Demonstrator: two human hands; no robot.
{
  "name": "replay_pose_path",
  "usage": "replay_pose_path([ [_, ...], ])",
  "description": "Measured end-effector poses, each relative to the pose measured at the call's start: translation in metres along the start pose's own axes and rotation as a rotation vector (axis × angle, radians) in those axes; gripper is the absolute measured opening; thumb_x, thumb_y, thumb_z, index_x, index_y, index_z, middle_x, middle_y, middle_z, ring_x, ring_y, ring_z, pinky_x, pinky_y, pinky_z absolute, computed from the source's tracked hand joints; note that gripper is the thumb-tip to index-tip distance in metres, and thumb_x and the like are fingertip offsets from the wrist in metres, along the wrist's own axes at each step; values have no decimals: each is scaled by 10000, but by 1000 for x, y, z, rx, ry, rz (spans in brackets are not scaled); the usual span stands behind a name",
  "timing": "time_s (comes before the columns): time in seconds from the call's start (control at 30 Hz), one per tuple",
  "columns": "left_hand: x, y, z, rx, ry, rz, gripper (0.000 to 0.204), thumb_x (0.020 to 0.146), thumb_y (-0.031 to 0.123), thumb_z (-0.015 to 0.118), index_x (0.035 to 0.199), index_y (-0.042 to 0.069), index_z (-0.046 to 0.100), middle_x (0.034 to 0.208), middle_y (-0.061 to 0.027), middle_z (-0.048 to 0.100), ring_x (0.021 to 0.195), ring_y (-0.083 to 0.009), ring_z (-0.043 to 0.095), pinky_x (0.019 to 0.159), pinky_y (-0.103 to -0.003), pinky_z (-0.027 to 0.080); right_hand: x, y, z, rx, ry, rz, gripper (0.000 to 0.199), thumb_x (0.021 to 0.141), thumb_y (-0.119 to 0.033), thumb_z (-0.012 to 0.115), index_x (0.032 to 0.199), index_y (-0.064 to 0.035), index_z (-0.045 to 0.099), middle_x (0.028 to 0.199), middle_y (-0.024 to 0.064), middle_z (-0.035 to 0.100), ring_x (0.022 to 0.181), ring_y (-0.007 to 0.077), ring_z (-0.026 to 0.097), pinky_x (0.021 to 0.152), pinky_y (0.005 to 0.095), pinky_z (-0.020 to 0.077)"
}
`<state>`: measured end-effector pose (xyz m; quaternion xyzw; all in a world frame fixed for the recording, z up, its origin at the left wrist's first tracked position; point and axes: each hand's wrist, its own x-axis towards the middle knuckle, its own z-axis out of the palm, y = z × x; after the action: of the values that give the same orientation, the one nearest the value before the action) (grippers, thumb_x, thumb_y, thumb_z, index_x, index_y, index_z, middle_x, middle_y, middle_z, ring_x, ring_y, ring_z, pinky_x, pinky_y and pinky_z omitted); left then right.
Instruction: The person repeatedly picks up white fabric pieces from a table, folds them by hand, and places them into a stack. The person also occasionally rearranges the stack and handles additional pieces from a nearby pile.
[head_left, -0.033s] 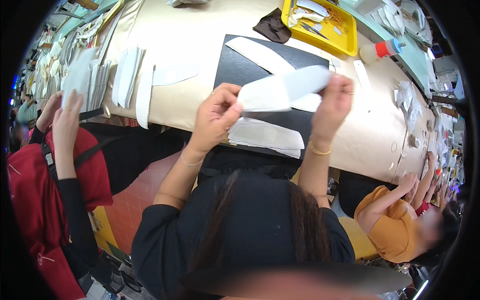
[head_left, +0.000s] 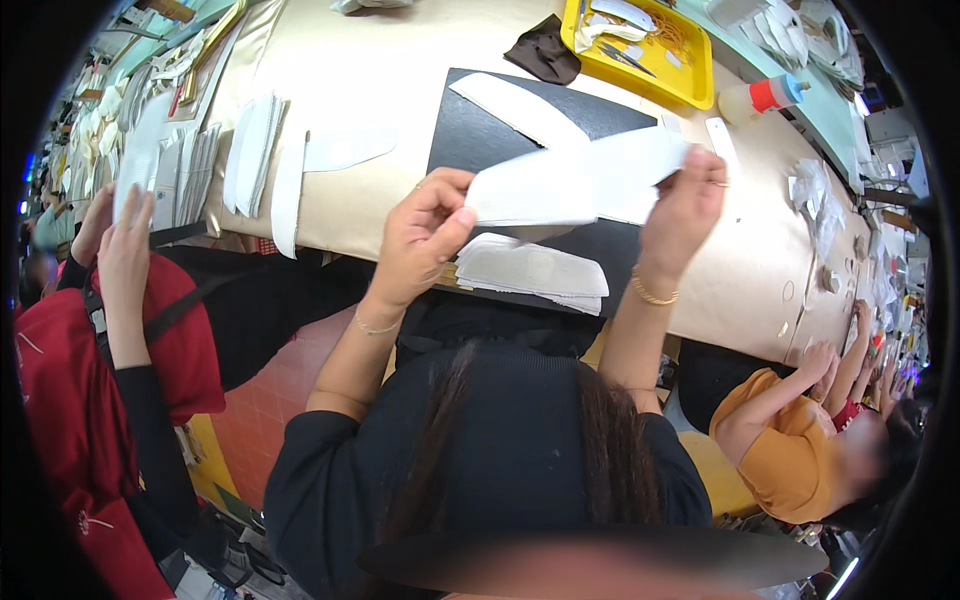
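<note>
The bare left hand (head_left: 425, 235) pinches one end of a long, white, thin flat piece (head_left: 535, 190) between thumb and fingertips; the bare right hand (head_left: 688, 205) has its fingers closed on the other end. The piece (blurred, so I cannot tell whether it is single or two overlapping) hangs above a black rectangular board (head_left: 455, 125), beyond a stack of white, round-cornered flat pieces (head_left: 535, 270).

Held white pc (head_left: 535, 188) matt; yel. tray (head_left: 690, 93) glossy plast.
</note>
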<state>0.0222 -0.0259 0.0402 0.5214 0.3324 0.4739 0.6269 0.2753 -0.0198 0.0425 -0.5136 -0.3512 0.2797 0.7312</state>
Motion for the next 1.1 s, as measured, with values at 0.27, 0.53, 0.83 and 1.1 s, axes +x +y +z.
replay_pose_path([
  [0.27,-29,25,-13,-239,10,-167,117,909,115,589,872,29,517,1012,-150,591,876,-258,682,741,-413,630,59,-26,-107,1,314,-141,166,975,-192,631,940,-68,527,837,89,678,636,159,646,560,256,528],
  [0.53,-24,57,-56,-555,-38,98,191,871,117,594,974,-2,485,1124,-263,579,868,-365,706,639,-425,652,55,-64,-162,-148,665,-304,256,992,-231,606,1154,-34,578,985,178,679,755,182,670,643,310,568],
  [0.83,-31,24,-10,-427,-261,-252,210,889,134,642,771,40,496,1077,-226,611,892,-258,677,792,-342,576,29,-62,-130,-840,637,-441,145,948,-123,658,906,9,616,911,145,702,776,213,684,692,326,568],
  [1.1,-21,-23,-28,667,-279,-680,296,879,239,729,776,27,550,705,-41,588,632,-88,520,547,-253,420,-19,16,-44,-965,-184,-579,124,787,-15,742,824,-54,631,874,77,707,774,242,684,675,319,538],
])
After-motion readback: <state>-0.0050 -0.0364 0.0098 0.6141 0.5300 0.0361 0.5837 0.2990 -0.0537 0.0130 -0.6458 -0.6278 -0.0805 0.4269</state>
